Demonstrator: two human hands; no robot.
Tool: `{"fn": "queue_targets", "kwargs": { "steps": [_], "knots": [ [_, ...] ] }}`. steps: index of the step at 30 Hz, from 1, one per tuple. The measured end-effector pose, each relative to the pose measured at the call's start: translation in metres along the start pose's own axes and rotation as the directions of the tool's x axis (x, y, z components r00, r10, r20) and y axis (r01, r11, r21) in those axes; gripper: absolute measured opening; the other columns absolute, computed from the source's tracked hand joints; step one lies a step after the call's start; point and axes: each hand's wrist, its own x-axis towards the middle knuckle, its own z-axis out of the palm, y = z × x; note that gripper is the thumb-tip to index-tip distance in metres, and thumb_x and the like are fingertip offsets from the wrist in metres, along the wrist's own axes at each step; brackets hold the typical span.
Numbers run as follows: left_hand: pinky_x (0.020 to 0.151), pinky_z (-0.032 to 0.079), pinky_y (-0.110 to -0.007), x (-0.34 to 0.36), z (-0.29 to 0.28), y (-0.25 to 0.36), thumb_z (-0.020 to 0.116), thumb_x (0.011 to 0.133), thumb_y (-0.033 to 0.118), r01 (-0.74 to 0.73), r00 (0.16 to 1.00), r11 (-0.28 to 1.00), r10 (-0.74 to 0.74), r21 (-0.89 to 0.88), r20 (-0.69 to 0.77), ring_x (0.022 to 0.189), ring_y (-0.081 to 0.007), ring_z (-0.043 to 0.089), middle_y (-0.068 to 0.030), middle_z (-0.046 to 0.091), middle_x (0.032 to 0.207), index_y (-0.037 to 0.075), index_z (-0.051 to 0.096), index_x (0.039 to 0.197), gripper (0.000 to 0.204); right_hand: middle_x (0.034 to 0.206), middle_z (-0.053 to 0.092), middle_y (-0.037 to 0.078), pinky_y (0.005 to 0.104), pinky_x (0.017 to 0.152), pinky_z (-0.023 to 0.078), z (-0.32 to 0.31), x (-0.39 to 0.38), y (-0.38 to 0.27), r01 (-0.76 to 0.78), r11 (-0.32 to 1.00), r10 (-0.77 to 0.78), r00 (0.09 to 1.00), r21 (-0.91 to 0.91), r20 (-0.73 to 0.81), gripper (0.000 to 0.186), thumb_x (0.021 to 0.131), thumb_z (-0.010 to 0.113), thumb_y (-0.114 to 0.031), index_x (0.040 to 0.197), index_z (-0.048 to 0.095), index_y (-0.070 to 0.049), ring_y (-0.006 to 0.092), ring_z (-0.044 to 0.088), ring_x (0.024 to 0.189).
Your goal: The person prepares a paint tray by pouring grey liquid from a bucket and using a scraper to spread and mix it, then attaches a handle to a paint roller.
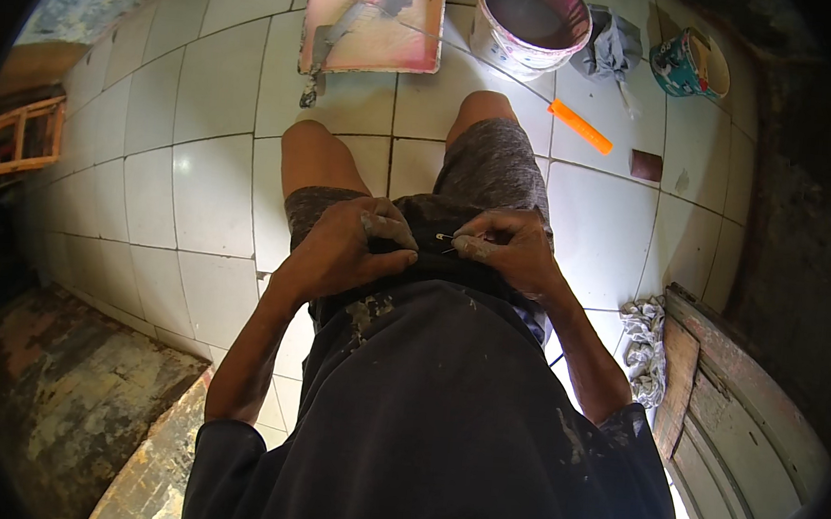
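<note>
One right hand [509, 249] pinching safety pin [444, 236], left hand [363, 243] curled against dark cloth [423, 215], hold unclear; bucket [505, 55] on tiled floor [211, 195] ahead.

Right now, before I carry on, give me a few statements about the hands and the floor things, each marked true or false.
1. The right hand holds a safety pin. True.
2. The left hand holds the orange strip. False: the orange strip lies on the floor tiles; that hand is at the dark cloth over the lap.
3. The teal bucket stands right of the white bucket. True.
4. The pink-stained tray lies right of the white bucket. False: the pink-stained tray lies left of it.
</note>
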Motion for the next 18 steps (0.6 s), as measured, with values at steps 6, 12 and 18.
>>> {"fn": "queue_targets", "kwargs": {
  "steps": [6, 12, 18],
  "knots": [
    [0.08, 0.047, -0.034, -0.0003, 0.0028, 0.0001, 0.071, 0.074, 0.018, -0.007, 1.0, 0.999, 0.008, 0.042, -0.029, 0.09, -0.0233, 0.059, -0.0092, 0.062, 0.092, 0.006, 0.068, 0.087, 0.019, 0.076, 0.062, 0.001, 0.0199, 0.063, 0.042, 0.0031, 0.0017, 0.0011, -0.065, 0.995, 0.064, 0.998, 0.078, 0.019, 0.014, 0.077, 0.067, -0.007, 0.091, 0.067, -0.004, 0.0043, 0.052, 0.068],
    [0.079, 0.047, -0.034, 0.006, 0.0051, 0.0026, 0.07, 0.072, 0.016, -0.028, 1.0, 0.998, 0.029, 0.05, -0.006, 0.089, -0.0244, 0.059, -0.009, 0.061, 0.092, 0.005, 0.067, 0.085, 0.017, 0.078, 0.062, 0.002, 0.0222, 0.068, 0.043, -0.002, 0.0029, 0.0054, -0.02, 0.998, 0.016, 0.997, 0.057, 0.079, 0.009, 0.081, 0.062, -0.008, 0.089, 0.065, -0.003, 0.0069, 0.054, 0.071],
    [0.08, 0.047, -0.034, 0.0088, 0.0086, 0.0067, 0.069, 0.07, 0.011, -0.038, 0.999, 0.997, 0.04, 0.065, -0.03, 0.087, -0.024, 0.059, -0.009, 0.061, 0.087, 0.004, 0.065, 0.081, 0.013, 0.083, 0.063, 0.005, 0.0249, 0.073, 0.047, 0.0005, 0.0022, 0.0051, 0.036, 0.998, -0.038, 0.998, 0.048, 0.05, 0.009, 0.084, 0.058, -0.006, 0.09, 0.063, 0.0, 0.0101, 0.059, 0.078]
  ]
}}
